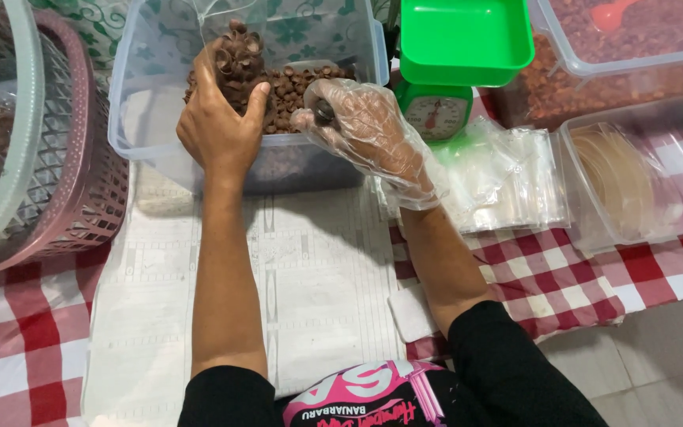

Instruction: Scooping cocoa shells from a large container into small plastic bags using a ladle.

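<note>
scale: a green kitchen scale (pixel 436 111) with a round dial stands right of centre, a square green pan (pixel 465 35) on top.
bags: a stack of clear plastic bags (pixel 507 178) lies just beside the scale's base.
right tubs: two clear tubs; the far one (pixel 634 47) holds reddish-brown pieces and a red scoop (pixel 614 12); the near one (pixel 634 178) holds pale, thin round sheets.
baskets: a pink mesh basket (pixel 81 182) sits at left, a pale green one (pixel 17 134) nested inside.
counter: a red-and-white checked cloth (pixel 9 340) covers it, with printed paper sheets (pixel 318 285) laid in the middle.
</note>
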